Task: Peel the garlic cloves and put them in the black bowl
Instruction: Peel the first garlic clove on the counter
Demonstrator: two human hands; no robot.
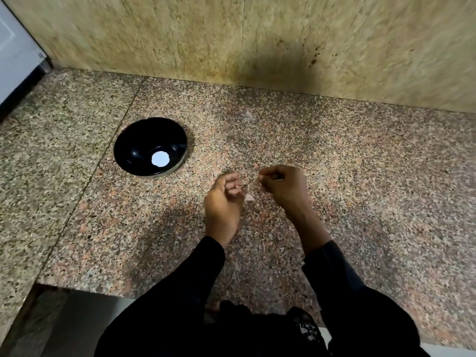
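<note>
both hands curled — left hand (223,199) pinching garlic skin (248,196)

curled fingers of left hand (223,199) hide most of the garlic clove (247,196) | right hand (283,186) contents too small to tell

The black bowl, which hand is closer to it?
The left hand. It is just right of the black bowl and a bit nearer the camera. The right hand is farther right still, beyond the left one.
</note>
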